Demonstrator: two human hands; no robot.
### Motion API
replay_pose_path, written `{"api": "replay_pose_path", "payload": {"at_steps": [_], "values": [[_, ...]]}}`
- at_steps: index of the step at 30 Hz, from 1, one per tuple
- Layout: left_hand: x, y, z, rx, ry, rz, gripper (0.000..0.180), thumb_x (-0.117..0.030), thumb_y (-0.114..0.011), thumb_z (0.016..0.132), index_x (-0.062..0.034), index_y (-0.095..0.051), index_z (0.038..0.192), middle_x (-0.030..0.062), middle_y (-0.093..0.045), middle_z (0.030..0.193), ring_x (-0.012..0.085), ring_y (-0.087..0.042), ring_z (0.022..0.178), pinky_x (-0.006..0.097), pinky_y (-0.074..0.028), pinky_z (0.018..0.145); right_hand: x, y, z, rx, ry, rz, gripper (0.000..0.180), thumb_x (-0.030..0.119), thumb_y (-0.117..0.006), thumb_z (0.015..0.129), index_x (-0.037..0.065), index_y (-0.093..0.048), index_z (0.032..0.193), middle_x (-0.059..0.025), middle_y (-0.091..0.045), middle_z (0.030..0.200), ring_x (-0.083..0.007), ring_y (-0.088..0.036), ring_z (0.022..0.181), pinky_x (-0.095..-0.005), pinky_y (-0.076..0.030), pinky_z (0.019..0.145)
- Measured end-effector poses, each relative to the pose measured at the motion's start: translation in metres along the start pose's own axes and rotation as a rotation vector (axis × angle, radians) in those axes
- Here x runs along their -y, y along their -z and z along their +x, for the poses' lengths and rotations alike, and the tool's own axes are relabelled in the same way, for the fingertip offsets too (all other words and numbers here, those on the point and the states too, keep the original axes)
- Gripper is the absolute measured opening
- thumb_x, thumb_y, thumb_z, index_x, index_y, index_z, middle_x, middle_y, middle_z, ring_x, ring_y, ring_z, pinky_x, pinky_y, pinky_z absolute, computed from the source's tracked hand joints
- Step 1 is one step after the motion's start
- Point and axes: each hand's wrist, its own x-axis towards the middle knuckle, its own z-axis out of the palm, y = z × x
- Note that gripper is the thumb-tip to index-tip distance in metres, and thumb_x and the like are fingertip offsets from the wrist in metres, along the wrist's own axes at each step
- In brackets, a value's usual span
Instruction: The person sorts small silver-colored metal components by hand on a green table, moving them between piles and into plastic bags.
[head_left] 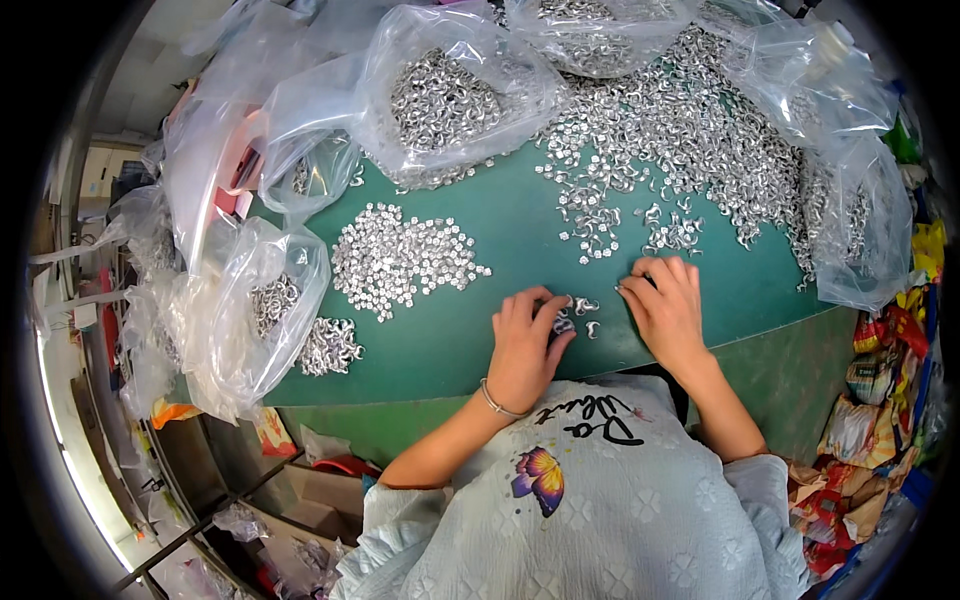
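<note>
Pale blue-grey textured cloth makes up the short-sleeved shirt (640, 510) nearest the viewer, with a purple-and-yellow butterfly print, just behind both hands. The left hand (525, 340), with a thin silver-coloured bracelet (492, 400) at its wrist, is half curled, its thumb and forefinger apart around a few small pieces; whether it grips any of them cannot be told. Just beyond its fingertips, toward the right hand, lie small hooked silver metal pieces (583, 306) on the smooth green tabletop (520, 235). The right hand (668, 305) is loosely bent, thumb and forefinger close together; whether they pinch a piece cannot be made out. Well to the left of the left hand, a small heap of curved silver pieces (330, 348) sits beside a crumpled clear plastic bag (225, 345). Ahead and to the left of that hand spreads a pile of small, rounded silver metal pieces (400, 255). Just past the right hand's fingers is a loose cluster of hooked silver pieces (675, 232); farther out, a broad mound of shiny silver pieces (700, 140) stretches away. Farther beyond the left hand, a big open clear plastic bag (540, 95) holds more.
</note>
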Motion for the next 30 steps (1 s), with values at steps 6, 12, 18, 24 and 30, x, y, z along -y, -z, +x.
{"api": "replay_pose_path", "payload": {"at_steps": [6,12,18,24,30], "values": [[-0.02,-0.005,0.007,-0.01,-0.065,0.046,0.057,-0.02,-0.077,0.065,-0.0119,-0.054,0.117,0.0107,-0.046,0.114,0.0297,-0.044,0.105,0.04,-0.034,0.086,0.006,-0.001,-0.009,-0.018,-0.065,0.067,0.015,0.006,-0.067,0.073,0.006,-0.063,0.087,-0.0038,-0.054,0.091,-0.0235,-0.049,0.084,-0.0353,-0.035,0.071],[-0.006,-0.009,0.004,-0.092,-0.045,-0.026,0.045,-0.013,-0.074,0.068,-0.0092,-0.056,0.11,0.0103,-0.048,0.113,0.0297,-0.044,0.106,0.039,-0.034,0.087,0.005,0.006,-0.009,-0.037,-0.06,0.048,0.016,0.003,-0.066,0.073,0.003,-0.062,0.089,-0.0059,-0.054,0.09,-0.0241,-0.049,0.083,-0.0357,-0.036,0.07],[0.003,0.019,-0.039,0.039,0.169,-0.501,0.036,-0.005,-0.065,0.077,-0.0037,-0.055,0.112,0.0105,-0.052,0.112,0.0262,-0.051,0.1,0.032,-0.042,0.083,0.021,-0.006,-0.011,0.028,-0.073,0.424,0.027,0.0,-0.063,0.075,0.0,-0.06,0.102,-0.011,-0.058,0.102,-0.0299,-0.053,0.096,-0.0386,-0.043,0.082],[0.039,-0.016,-0.105,0.502,0.772,-1.78,0.039,-0.017,-0.047,0.093,0.0048,-0.046,0.125,0.0144,-0.05,0.125,0.0269,-0.051,0.111,0.036,-0.038,0.097,0.052,-0.026,0.007,0.343,0.16,0.397,0.047,0.006,-0.062,0.078,0.002,-0.05,0.123,-0.011,-0.044,0.134,-0.0329,-0.037,0.128,-0.0442,-0.033,0.103],[0.067,-0.088,-0.102,0.54,0.466,-2.546,0.056,-0.035,-0.043,0.093,0.0067,-0.037,0.13,0.0209,-0.044,0.133,0.0291,-0.049,0.117,0.043,-0.034,0.103,0.071,-0.031,-0.014,0.521,0.38,0.358,0.044,0.013,-0.064,0.078,0.002,-0.053,0.119,-0.0121,-0.046,0.13,-0.031,-0.039,0.127,-0.0456,-0.031,0.105]]}}
